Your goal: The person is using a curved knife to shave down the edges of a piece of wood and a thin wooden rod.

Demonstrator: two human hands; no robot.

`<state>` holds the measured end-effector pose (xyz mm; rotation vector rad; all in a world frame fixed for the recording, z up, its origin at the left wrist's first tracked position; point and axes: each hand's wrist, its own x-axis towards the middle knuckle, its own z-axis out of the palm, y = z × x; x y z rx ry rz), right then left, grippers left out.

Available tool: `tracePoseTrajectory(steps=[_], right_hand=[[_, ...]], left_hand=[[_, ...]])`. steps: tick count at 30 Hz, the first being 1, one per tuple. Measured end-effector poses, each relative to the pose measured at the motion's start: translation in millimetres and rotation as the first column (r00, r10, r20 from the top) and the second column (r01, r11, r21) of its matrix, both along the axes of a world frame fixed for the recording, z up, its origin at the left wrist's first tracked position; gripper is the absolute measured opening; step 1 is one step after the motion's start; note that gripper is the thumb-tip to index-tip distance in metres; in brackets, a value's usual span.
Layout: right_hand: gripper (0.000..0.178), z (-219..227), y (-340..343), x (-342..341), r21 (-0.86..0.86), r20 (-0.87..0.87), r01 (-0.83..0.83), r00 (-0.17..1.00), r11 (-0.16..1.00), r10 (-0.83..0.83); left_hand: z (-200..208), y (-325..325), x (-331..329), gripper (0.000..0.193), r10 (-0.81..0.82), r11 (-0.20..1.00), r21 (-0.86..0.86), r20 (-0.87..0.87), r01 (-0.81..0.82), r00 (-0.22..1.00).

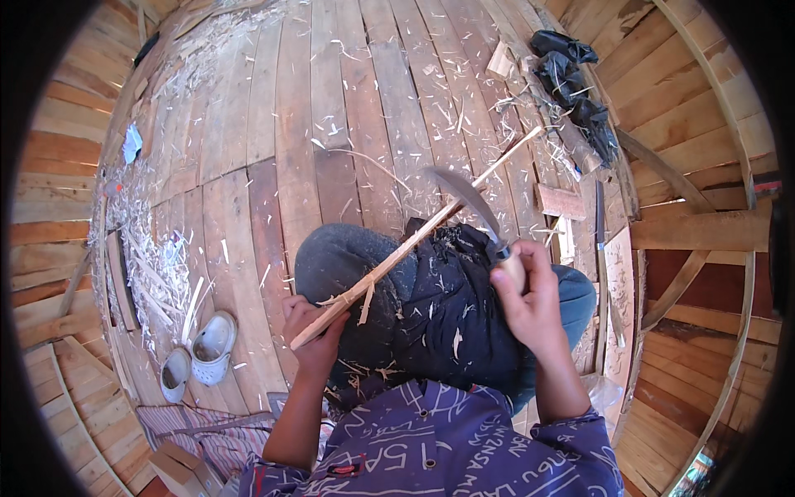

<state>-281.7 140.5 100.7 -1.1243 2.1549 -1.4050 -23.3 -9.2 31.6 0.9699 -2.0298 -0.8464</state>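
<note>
A long, pale wooden stick (397, 251) lies slantwise across my lap, its far end up to the right. My left hand (313, 333) is closed round its near end, by my left knee. In my right hand (528, 291) is a sickle by its wooden handle (511, 272). The curved steel blade (474, 199) reaches up and left, crossing over the stick or lying against it; I cannot tell if they touch. A curl of wood (367, 303) hangs from the stick near my left hand. Shavings dot the dark cloth (451, 290) over my lap.
Shavings litter the plank floor (290, 195), heaped at the left (161, 269). Grey clogs (214, 348) stand at lower left, near a cardboard box (184, 470). Black plastic bags (571, 87) lie at upper right. A long dark blade (600, 217) rests along the right wall.
</note>
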Motion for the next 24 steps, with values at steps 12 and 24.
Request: tracePoseTrajectory(steps=[12, 24], right_hand=[[0.024, -24, -41, 19, 0.226, -0.048, -0.162, 0.983, 0.96, 0.177], [0.03, -44, 29, -116, 0.152, -0.293, 0.531, 0.83, 0.834, -0.475]], left_hand=[[-13, -5, 11, 0.028, 0.072, 0.909, 0.416, -0.115, -0.018, 0.991], [-15, -7, 14, 0.032, 0.133, 0.826, 0.563, -0.227, 0.019, 0.965]])
